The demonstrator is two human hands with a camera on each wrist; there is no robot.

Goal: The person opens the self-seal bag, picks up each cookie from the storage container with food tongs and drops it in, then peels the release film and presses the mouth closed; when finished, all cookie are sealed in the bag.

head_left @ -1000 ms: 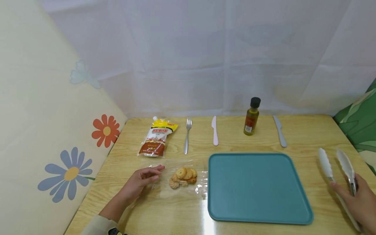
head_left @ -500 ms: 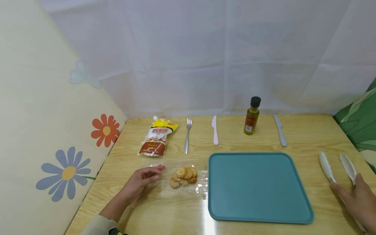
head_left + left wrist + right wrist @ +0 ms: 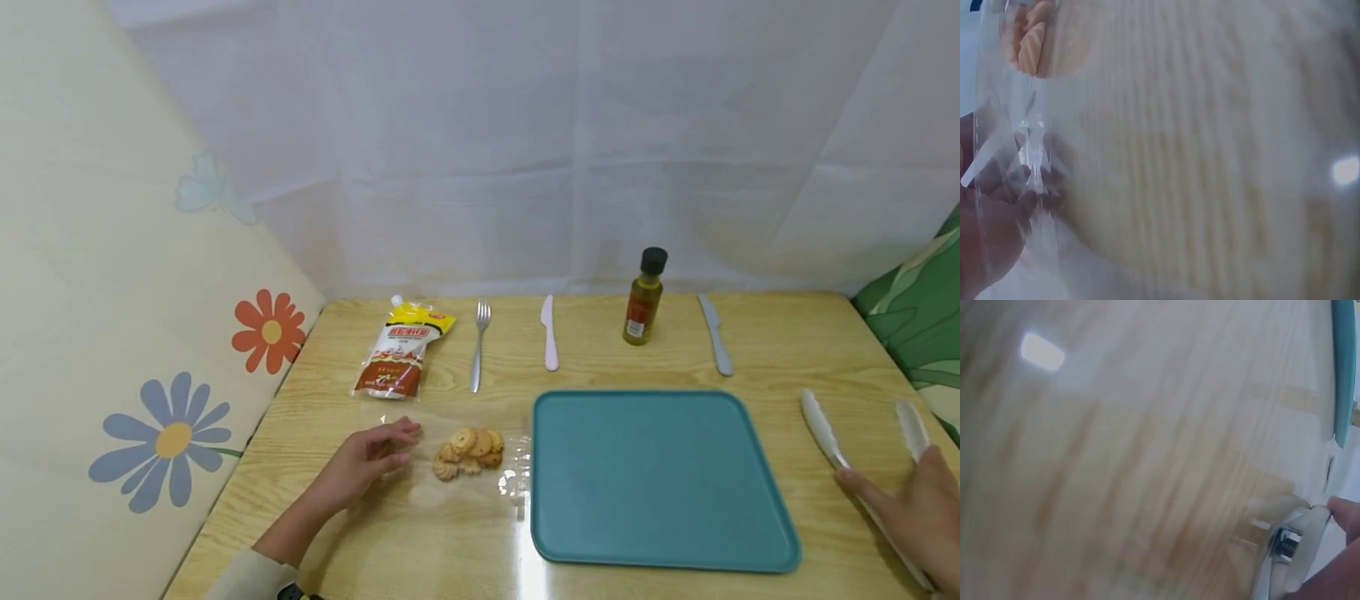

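A clear plastic bag (image 3: pixel 442 493) with several cookies (image 3: pixel 472 450) inside lies flat left of the teal tray (image 3: pixel 660 483). At the bag's left end, my left hand (image 3: pixel 363 458) holds the plastic. In the left wrist view the film (image 3: pixel 1035 156) is creased around its fingers, which are partly hidden behind it. My right hand (image 3: pixel 915 517) grips a pair of serving tongs (image 3: pixel 821 425) at the right of the tray. The tongs' pale tips stand wide apart with nothing between them. Part of their hinge end (image 3: pixel 1288 544) shows in the right wrist view.
Behind the bag lie a squeeze pouch (image 3: pixel 401 350) and a fork (image 3: pixel 478 346). Further right along the back are a pink knife (image 3: pixel 550 333), an upright oil bottle (image 3: pixel 643 300) and a grey-blue knife (image 3: pixel 716 333). A white cloth hangs behind the table.
The tongs' arms have spread apart, the left tip moving left and the right tip moving right and nearer to me. The left hand's fingers have shifted slightly.
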